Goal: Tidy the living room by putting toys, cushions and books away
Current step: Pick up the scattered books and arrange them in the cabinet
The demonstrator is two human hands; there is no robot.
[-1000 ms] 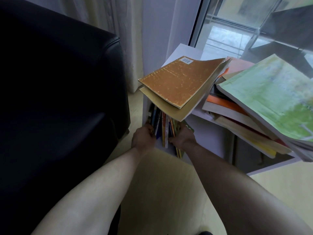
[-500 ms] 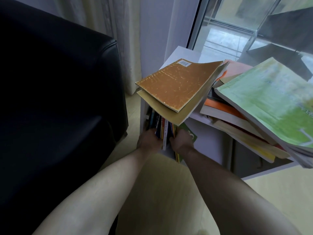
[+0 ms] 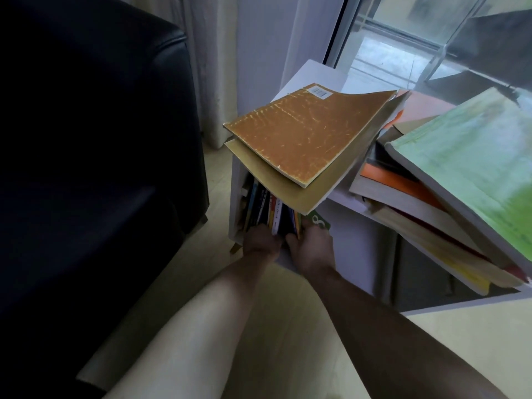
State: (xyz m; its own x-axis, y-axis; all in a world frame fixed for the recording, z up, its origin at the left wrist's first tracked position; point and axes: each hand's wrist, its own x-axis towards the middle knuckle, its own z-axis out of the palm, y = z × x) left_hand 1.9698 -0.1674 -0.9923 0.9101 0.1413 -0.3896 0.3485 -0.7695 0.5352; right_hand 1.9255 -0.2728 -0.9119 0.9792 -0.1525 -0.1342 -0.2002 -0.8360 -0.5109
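A row of thin upright books (image 3: 269, 210) stands in the lower compartment of a white shelf unit (image 3: 357, 240). My left hand (image 3: 260, 240) presses on the books' front edges from the left. My right hand (image 3: 312, 244) is against the right end of the row, next to a green book (image 3: 319, 221); its fingertips are hidden among the books. An orange book (image 3: 305, 133) on a tan one (image 3: 276, 185) overhangs the shelf top right above both hands. Whether either hand grips a book cannot be seen.
A black leather armchair (image 3: 95, 156) fills the left side, close to the shelf. A leaning pile of books topped by a green one (image 3: 472, 165) covers the shelf top at right. Curtains (image 3: 218, 53) and a glass door (image 3: 408, 44) lie behind. The floor is pale wood.
Both hands have moved closer together and a little deeper into the shelf, pushing the upright books in. The view has shifted slightly nearer.
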